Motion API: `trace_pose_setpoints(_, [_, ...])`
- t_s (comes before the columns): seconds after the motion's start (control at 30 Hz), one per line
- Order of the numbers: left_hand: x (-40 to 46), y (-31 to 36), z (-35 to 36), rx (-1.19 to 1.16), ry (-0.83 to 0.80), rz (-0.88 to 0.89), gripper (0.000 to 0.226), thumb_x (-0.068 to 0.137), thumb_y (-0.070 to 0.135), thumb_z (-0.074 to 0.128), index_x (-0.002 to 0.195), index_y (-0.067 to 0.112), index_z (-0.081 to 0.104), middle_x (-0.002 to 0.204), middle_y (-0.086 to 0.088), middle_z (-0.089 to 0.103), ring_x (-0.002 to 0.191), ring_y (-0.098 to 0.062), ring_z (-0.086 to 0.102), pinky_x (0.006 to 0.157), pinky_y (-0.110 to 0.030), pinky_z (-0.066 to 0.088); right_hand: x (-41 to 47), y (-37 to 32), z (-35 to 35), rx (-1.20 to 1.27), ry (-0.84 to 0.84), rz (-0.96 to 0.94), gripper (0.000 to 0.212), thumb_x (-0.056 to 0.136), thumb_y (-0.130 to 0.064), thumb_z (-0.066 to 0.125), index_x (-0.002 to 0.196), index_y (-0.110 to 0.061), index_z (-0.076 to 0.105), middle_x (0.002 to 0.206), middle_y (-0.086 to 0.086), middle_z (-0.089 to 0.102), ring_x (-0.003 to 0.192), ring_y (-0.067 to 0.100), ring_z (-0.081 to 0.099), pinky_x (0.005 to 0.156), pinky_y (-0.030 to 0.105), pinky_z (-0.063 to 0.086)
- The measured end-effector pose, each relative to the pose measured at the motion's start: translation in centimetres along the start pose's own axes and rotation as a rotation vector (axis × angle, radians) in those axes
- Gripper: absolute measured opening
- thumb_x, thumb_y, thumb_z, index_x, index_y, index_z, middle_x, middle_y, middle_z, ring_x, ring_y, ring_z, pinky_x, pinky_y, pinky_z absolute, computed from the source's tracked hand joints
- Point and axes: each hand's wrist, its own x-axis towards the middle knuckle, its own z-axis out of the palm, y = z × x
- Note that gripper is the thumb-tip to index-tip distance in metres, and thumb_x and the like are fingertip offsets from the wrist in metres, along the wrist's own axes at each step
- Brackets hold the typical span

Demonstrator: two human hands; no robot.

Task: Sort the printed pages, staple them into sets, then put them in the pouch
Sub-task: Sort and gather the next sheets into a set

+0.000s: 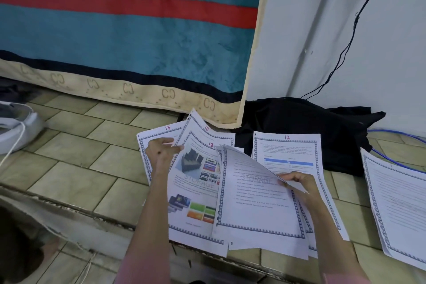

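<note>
While we fan the printed pages on the tiled floor [76,163], most of the risk sits in how loosely they overlap. Taking page 13 [196,189], the colour sheet with the storage pictures, as our landmark: our left hand [161,150] rests at its upper left corner, fingers curled and pinching the edge of the sheets there, with page 15 [159,136] lying under and beyond that hand and page 10 [202,132] peeking out behind the landmark's top. To the landmark's right, our right hand [297,182] pinches a lifted text page [253,203] that curls up over it. Page 12 [287,152] lies farther right and behind, partly on a black cloth [311,120], and another stack [401,210] lies farthest right.

Numbers run out of order, so we judge sorting is unfinished. If we let the lifted sheet drop here, it could cover the red number on the landmark and we might misfile it. Sliding sheets could also drag neighbours along and mix the piles. We see no stapler, and cannot tell whether the cloth is the pouch.
</note>
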Motion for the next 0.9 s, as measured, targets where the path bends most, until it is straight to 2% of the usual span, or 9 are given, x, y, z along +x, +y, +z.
trace_pose_setpoints(0.07, [0.0, -0.3, -0.4, -0.025, -0.005, -0.030, 0.037, 0.074, 0.020, 0.078, 0.105, 0.003, 0.066, 0.101, -0.004, 0.064, 0.084, -0.014, 0.054, 0.074, -0.018, 0.038, 0.3, 0.2, -0.2, 0.009, -0.008, 0.012, 0.050, 0.074, 0.029, 0.050, 0.050, -0.008, 0.072, 0.062, 0.001, 0.072, 0.062, 0.010, 0.069, 0.065, 0.018, 0.058])
trace_pose_setpoints(0.17, [-0.4, 0.0, -0.8, -0.048, 0.084, -0.036, 0.038, 0.083, 0.026, 0.070, 0.109, -0.001, 0.064, 0.112, -0.016, 0.066, 0.086, -0.018, 0.054, 0.073, -0.021, 0.037, 0.3, 0.5, -0.2, -0.026, 0.030, 0.017, 0.047, 0.071, 0.025, 0.055, 0.051, -0.012, 0.074, 0.064, 0.001, 0.073, 0.068, 0.016, 0.068, 0.069, 0.019, 0.058])
trace_pose_setpoints(0.33, [-1.8, 1.2, -1.2, -0.121, 0.434, 0.069, 0.026, 0.093, 0.023, 0.054, 0.110, 0.003, 0.057, 0.110, -0.018, 0.065, 0.100, -0.033, 0.061, 0.073, -0.030, 0.039, -1.0, 0.3, 0.8, -0.484, 0.155, -0.140, 0.030, 0.070, -0.001, 0.078, 0.063, -0.028, 0.068, 0.078, -0.004, 0.070, 0.079, 0.008, 0.063, 0.085, 0.021, 0.044])
trace_pose_setpoints(0.4, [-2.1, 1.8, -1.3, -0.110, 0.507, 0.114, 0.025, 0.096, 0.025, 0.048, 0.111, 0.005, 0.053, 0.109, -0.016, 0.065, 0.098, -0.033, 0.060, 0.071, -0.031, 0.038, -1.0, 0.3, 1.3, -0.572, 0.218, -0.150, 0.027, 0.071, -0.012, 0.080, 0.059, -0.028, 0.062, 0.072, -0.003, 0.066, 0.071, 0.006, 0.058, 0.078, 0.023, 0.042])
trace_pose_setpoints(0.47, [-2.3, 2.4, -1.5, -0.093, 0.569, 0.158, 0.027, 0.098, 0.027, 0.044, 0.113, 0.006, 0.051, 0.110, -0.016, 0.065, 0.097, -0.034, 0.060, 0.071, -0.033, 0.038, -1.0, 0.3, 1.6, -0.644, 0.292, -0.126, 0.021, 0.074, -0.021, 0.078, 0.062, -0.014, 0.061, 0.067, 0.004, 0.064, 0.067, 0.019, 0.059, 0.069, 0.028, 0.045])
trace_pose_setpoints(0.53, [-2.5, 3.2, -1.8, -0.049, 0.605, 0.254, 0.031, 0.099, 0.029, 0.040, 0.114, 0.006, 0.054, 0.105, -0.017, 0.066, 0.093, -0.035, 0.060, 0.067, -0.031, 0.034, -1.4, 0.1, 1.9, -0.591, 0.288, -0.143, 0.015, 0.079, -0.018, 0.073, 0.088, -0.009, 0.067, 0.084, 0.004, 0.068, 0.080, 0.021, 0.061, 0.077, 0.033, 0.050])
trace_pose_setpoints(0.6, [-2.8, 4.1, -2.4, -0.020, 0.621, 0.420, 0.033, 0.100, 0.032, 0.039, 0.114, 0.008, 0.058, 0.096, -0.018, 0.067, 0.083, -0.034, 0.059, 0.063, -0.027, 0.031, -1.7, -0.2, 1.7, -0.401, 0.219, -0.174, 0.024, 0.083, -0.010, 0.069, 0.106, -0.010, 0.066, 0.099, -0.001, 0.068, 0.090, 0.015, 0.062, 0.086, 0.032, 0.049])
trace_pose_setpoints(0.77, [-3.9, 8.2, -4.5, 0.074, 0.551, 0.735, 0.034, 0.099, 0.033, 0.039, 0.106, 0.007, 0.059, 0.087, -0.015, 0.065, 0.074, -0.031, 0.055, 0.061, -0.030, 0.034, -1.3, -1.2, 0.5, -0.122, 0.162, -0.135, 0.027, 0.085, -0.008, 0.066, 0.112, -0.003, 0.065, 0.106, 0.005, 0.068, 0.094, 0.010, 0.064, 0.086, 0.025, 0.053])
trace_pose_setpoints(0.9, [-4.6, 11.0, -6.1, 0.084, 0.396, 0.778, 0.028, 0.098, 0.026, 0.041, 0.109, 0.009, 0.060, 0.090, -0.001, 0.060, 0.082, -0.021, 0.052, 0.068, -0.025, 0.034, -0.7, -1.3, -0.4, -0.107, 0.165, -0.081, 0.026, 0.087, -0.015, 0.065, 0.111, -0.004, 0.065, 0.111, 0.006, 0.068, 0.103, 0.020, 0.063, 0.095, 0.038, 0.048])
